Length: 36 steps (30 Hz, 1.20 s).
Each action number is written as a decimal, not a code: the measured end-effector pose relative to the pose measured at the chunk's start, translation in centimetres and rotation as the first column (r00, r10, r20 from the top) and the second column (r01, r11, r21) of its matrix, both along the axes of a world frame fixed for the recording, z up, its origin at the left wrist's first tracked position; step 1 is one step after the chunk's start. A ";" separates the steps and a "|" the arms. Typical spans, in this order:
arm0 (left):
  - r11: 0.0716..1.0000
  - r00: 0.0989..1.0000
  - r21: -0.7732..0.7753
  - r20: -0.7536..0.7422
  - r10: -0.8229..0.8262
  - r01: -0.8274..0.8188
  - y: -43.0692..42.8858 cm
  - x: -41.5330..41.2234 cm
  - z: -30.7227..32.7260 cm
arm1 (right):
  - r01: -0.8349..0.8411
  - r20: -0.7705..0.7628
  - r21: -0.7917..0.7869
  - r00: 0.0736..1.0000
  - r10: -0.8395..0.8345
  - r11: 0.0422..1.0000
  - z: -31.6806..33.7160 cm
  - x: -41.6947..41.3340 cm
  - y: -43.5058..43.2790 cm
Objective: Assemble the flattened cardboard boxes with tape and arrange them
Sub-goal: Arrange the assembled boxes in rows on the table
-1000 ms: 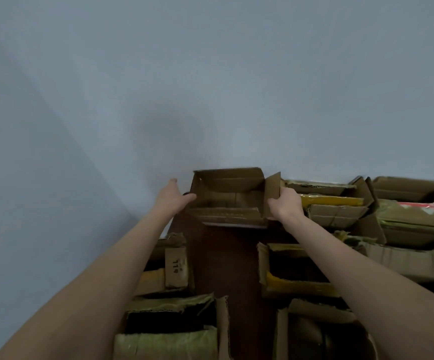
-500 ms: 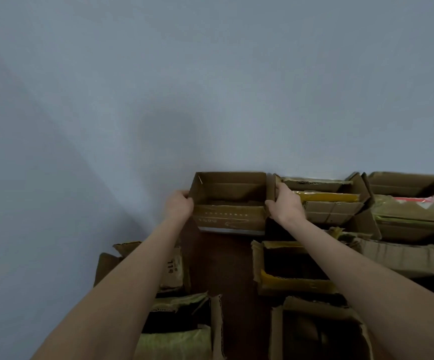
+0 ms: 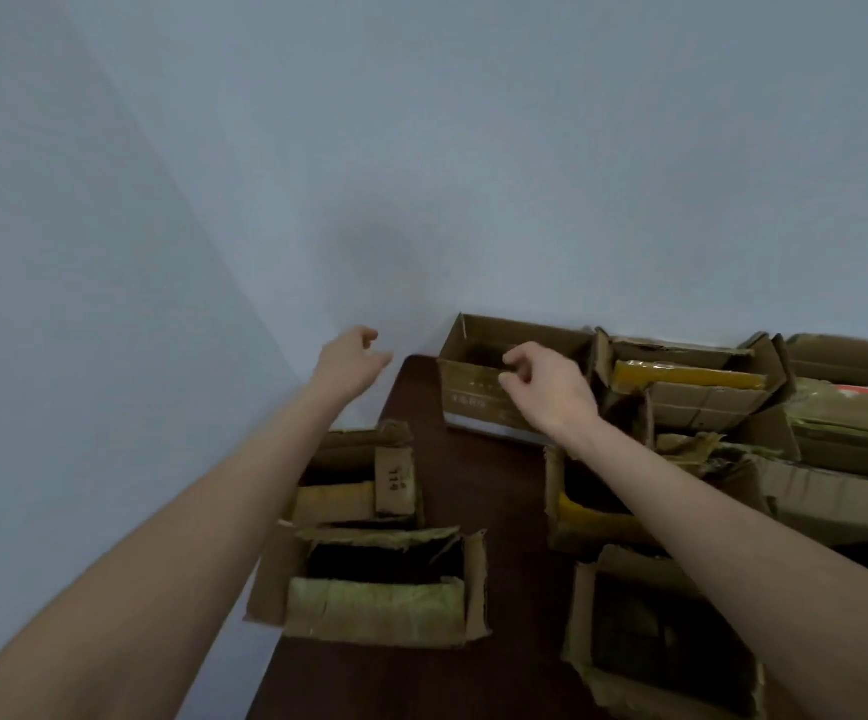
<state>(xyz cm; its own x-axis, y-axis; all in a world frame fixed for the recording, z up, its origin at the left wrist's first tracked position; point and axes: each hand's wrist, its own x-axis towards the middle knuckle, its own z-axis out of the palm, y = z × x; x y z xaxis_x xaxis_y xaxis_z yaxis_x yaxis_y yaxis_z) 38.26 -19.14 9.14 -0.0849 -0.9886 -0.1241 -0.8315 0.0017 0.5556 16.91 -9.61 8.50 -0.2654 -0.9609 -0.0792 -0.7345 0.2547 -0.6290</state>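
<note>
Both hands are off the cardboard. The left hand (image 3: 351, 356) hovers in the middle of the frame against the pale wall (image 3: 421, 148), fingers loosely curled around nothing. The right hand (image 3: 546, 384) hangs just in front of the open box (image 3: 478, 392) at centre, fingers half bent, empty too. That box sits on the dark desk (image 3: 494, 491) with its back against the wall, touching another box with yellow tape (image 3: 691, 387) on its right. More open boxes crowd the lower left (image 3: 374, 584) and lower right (image 3: 665, 636) of the frame.
</note>
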 end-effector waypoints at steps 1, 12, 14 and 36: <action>1.000 0.999 -0.011 0.037 0.024 -0.024 0.4 1.6 0.3 | -0.080 0.040 0.058 0.996 0.078 0.995 -0.2 2.0 0.2; 0.883 0.949 0.375 -0.022 0.314 -0.283 8.7 12.3 -5.1 | -0.263 0.194 0.422 0.961 0.197 0.868 -4.8 13.3 2.5; 0.890 0.933 0.375 -0.143 0.332 -0.259 9.0 11.7 -5.5 | -0.225 0.167 0.441 0.972 0.166 0.869 -4.9 12.9 2.8; 0.963 0.971 -0.131 0.014 -0.238 0.238 8.8 2.0 0.3 | 0.348 0.315 0.173 0.867 -0.386 0.921 -0.5 1.6 4.2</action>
<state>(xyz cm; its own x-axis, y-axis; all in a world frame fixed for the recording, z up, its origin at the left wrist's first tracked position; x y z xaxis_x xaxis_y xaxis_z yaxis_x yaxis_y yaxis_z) 40.24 -10.30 9.46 -0.3197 -0.9475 0.0050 -0.7972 0.2718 0.5391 18.52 -5.42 8.03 -0.5358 -0.7797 -0.3241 -0.3232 0.5440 -0.7743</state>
